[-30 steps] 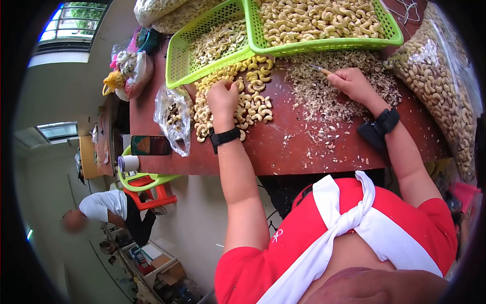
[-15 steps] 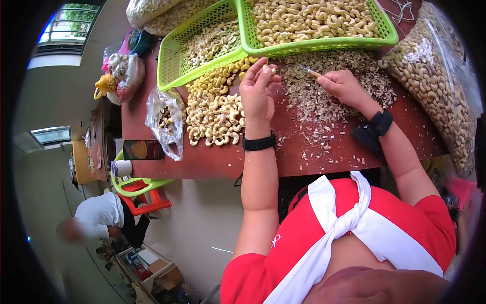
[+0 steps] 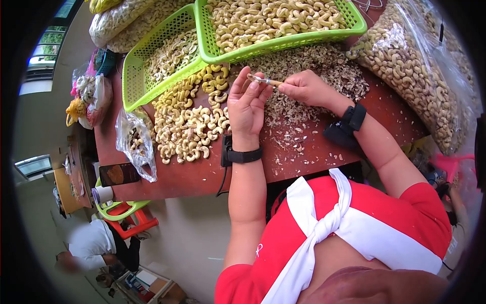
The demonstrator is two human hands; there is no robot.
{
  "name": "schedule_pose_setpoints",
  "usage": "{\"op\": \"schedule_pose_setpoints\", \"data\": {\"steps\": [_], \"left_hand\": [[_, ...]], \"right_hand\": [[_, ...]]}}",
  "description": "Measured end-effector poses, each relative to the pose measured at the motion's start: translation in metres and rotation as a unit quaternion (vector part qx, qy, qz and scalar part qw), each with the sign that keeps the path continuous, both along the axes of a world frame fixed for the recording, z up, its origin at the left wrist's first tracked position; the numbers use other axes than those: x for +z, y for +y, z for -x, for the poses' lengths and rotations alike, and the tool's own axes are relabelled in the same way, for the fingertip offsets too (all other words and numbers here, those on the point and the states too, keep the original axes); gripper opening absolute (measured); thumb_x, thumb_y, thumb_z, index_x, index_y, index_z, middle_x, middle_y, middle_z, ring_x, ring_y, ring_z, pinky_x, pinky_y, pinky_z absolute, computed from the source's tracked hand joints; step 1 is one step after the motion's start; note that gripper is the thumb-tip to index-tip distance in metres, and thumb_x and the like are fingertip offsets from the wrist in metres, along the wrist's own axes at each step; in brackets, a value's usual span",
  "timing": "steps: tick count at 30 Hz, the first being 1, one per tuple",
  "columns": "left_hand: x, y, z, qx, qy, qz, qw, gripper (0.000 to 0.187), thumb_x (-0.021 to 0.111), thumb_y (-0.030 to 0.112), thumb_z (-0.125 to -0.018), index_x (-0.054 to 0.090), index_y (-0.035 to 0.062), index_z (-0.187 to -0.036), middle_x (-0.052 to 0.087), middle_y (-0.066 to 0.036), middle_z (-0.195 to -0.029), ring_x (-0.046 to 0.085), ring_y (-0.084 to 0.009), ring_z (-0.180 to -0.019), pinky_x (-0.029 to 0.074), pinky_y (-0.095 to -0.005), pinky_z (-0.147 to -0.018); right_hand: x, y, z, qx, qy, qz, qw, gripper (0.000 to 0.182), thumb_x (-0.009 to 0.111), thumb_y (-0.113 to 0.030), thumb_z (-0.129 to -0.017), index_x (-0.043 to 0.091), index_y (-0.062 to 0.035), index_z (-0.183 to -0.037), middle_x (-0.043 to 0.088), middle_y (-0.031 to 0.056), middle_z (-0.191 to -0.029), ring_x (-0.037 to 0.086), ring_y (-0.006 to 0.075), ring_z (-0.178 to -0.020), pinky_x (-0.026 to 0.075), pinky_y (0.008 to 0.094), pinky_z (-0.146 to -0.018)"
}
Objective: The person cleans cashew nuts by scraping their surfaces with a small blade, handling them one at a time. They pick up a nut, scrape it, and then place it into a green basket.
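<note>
My left hand (image 3: 246,109), palm turned up, pinches a small cashew nut at its fingertips, mostly covered by the fingers and blade. In my right hand (image 3: 308,89) is a small knife (image 3: 274,82) with a wooden handle, its metal blade against the nut. Under and beyond the hands spreads a heap of brown skin flakes (image 3: 324,66). Left of my left hand lies a pile of loose cashews (image 3: 185,129), pale nearer me and yellower farther off.
Two joined green baskets (image 3: 202,53) with cashews stand at the back of the red table (image 3: 212,180). A large plastic bag of cashews (image 3: 415,76) leans at right. At left are a small plastic bag (image 3: 147,157), a phone (image 3: 119,174) and a cup (image 3: 104,194). Another person (image 3: 93,243) bends at lower left.
The knife has come left from above the flakes to the nut in my left hand. My left palm has turned more upward. The whole view has shifted, so the table appears farther left.
</note>
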State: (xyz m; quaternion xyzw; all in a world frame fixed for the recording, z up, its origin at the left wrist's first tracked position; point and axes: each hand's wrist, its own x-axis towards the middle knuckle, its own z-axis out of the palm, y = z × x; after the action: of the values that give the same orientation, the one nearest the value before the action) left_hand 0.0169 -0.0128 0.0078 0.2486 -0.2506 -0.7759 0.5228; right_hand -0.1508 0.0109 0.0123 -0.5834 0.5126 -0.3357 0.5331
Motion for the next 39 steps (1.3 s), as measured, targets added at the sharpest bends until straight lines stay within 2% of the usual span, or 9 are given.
{"op": "schedule_pose_setpoints", "data": {"steps": [1,5,10,20,23,28,32,33,39], "left_hand": [[0.001,0.0,0.001,0.009,-0.005,0.0,1.0,0.032,0.05,-0.003,-0.076,0.046,0.0053,-0.106,0.054,-0.012,-0.095,0.055,-0.0233,-0.086,0.048,-0.0344,-0.073],[-0.004,-0.001,0.0,0.015,0.011,0.017,1.0,0.027,0.051,-0.001,-0.076,0.049,0.0066,-0.101,0.056,-0.013,-0.093,0.054,-0.0268,-0.089,0.049,-0.0394,-0.073],[-0.002,0.0,0.002,0.028,0.026,0.01,0.999,0.024,0.054,-0.001,-0.074,0.052,0.0043,-0.097,0.057,-0.012,-0.089,0.056,-0.0254,-0.083,0.052,-0.0367,-0.066],[-0.006,0.004,0.004,0.043,0.011,0.015,0.999,0.026,0.053,-0.003,-0.074,0.05,0.0018,-0.099,0.056,-0.013,-0.089,0.055,-0.0259,-0.086,0.052,-0.0362,-0.069],[-0.007,0.004,0.005,0.042,0.006,0.022,0.999,0.025,0.053,-0.004,-0.074,0.05,0.0007,-0.098,0.056,-0.012,-0.09,0.055,-0.0259,-0.087,0.051,-0.0365,-0.071],[-0.006,0.001,0.005,0.045,0.011,-0.025,0.999,0.025,0.049,-0.001,-0.076,0.047,0.0011,-0.101,0.054,-0.014,-0.093,0.053,-0.0277,-0.091,0.047,-0.0386,-0.076],[-0.007,-0.002,0.0,0.038,-0.033,-0.026,0.998,0.025,0.049,0.001,-0.076,0.046,0.001,-0.101,0.054,-0.014,-0.094,0.055,-0.023,-0.085,0.049,-0.033,-0.071],[-0.007,-0.004,-0.002,0.042,-0.048,-0.029,0.998,0.027,0.048,0.0,-0.076,0.046,0.0003,-0.103,0.054,-0.015,-0.093,0.055,-0.0199,-0.078,0.048,-0.0286,-0.066],[-0.004,-0.005,-0.008,-0.026,-0.042,-0.01,0.999,0.034,0.045,-0.002,-0.075,0.043,-0.0022,-0.109,0.053,-0.015,-0.095,0.053,-0.0169,-0.073,0.046,-0.0249,-0.064]], "right_hand": [[0.0,0.0,0.0,0.002,-0.001,-0.009,1.0,0.038,0.05,-0.033,-0.079,0.053,-0.0029,-0.057,0.039,-0.0036,-0.043,0.035,0.0039,-0.04,0.027,0.0211,-0.036],[0.002,0.0,-0.001,0.013,-0.018,-0.028,0.999,0.038,0.05,-0.033,-0.079,0.052,-0.0037,-0.055,0.039,-0.0044,-0.043,0.033,0.0034,-0.039,0.026,0.0204,-0.036],[-0.004,0.0,-0.002,0.032,-0.045,-0.02,0.998,0.038,0.049,-0.034,-0.081,0.046,-0.0061,-0.054,0.037,-0.0054,-0.043,0.032,0.002,-0.034,0.023,0.0179,-0.032],[-0.013,-0.004,0.0,0.031,-0.05,-0.006,0.998,0.038,0.049,-0.034,-0.081,0.048,-0.0063,-0.055,0.036,-0.0059,-0.043,0.029,0.0017,-0.034,0.021,0.0175,-0.032],[-0.011,-0.004,0.0,0.01,-0.076,-0.052,0.996,0.037,0.049,-0.033,-0.081,0.048,-0.007,-0.055,0.035,-0.0065,-0.043,0.028,0.0014,-0.035,0.02,0.0177,-0.032],[-0.012,-0.005,-0.001,0.021,-0.08,-0.053,0.995,0.036,0.049,-0.033,-0.081,0.047,-0.0073,-0.055,0.035,-0.0071,-0.043,0.028,0.0013,-0.036,0.019,0.0183,-0.033],[-0.005,-0.003,0.002,0.024,-0.059,-0.061,0.996,0.036,0.051,-0.032,-0.079,0.049,-0.0059,-0.054,0.038,-0.0053,-0.043,0.031,0.0029,-0.037,0.023,0.0195,-0.033],[-0.007,-0.003,0.002,0.023,-0.061,-0.059,0.996,0.036,0.051,-0.032,-0.079,0.049,-0.0059,-0.054,0.038,-0.0053,-0.043,0.031,0.0029,-0.037,0.023,0.0195,-0.033],[-0.006,-0.002,0.001,0.023,-0.003,-0.016,1.0,0.039,0.049,-0.032,-0.08,0.047,-0.0054,-0.052,0.037,-0.0057,-0.043,0.031,0.0028,-0.036,0.023,0.0199,-0.033]]}}
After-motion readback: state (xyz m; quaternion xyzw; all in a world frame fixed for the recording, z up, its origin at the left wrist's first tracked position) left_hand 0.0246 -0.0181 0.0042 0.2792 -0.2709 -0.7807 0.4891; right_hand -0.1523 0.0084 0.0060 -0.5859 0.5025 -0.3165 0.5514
